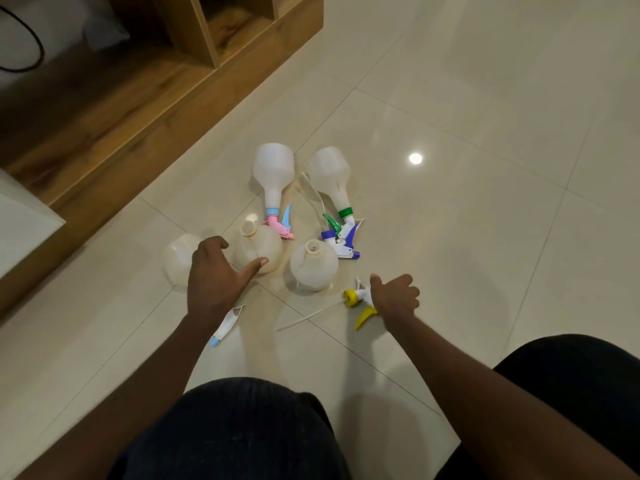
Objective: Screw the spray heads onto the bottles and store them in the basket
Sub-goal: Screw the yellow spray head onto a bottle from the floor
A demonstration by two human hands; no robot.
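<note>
Now left hand beside open bottle; right hand grips yellow spray head.

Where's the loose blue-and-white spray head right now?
In the head view, the blue-and-white spray head lies on the floor tiles, right of centre, beside the green-collared bottle and past the open-necked bottle.

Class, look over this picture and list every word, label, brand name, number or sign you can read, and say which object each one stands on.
None can be read.
The lying bottle with the pink and blue head and the one with the green collar: plain, no label shows.
The two upright open bottles: plain.
The yellow spray head in the right hand: no marking legible.
The wooden shelf: no text.
</note>
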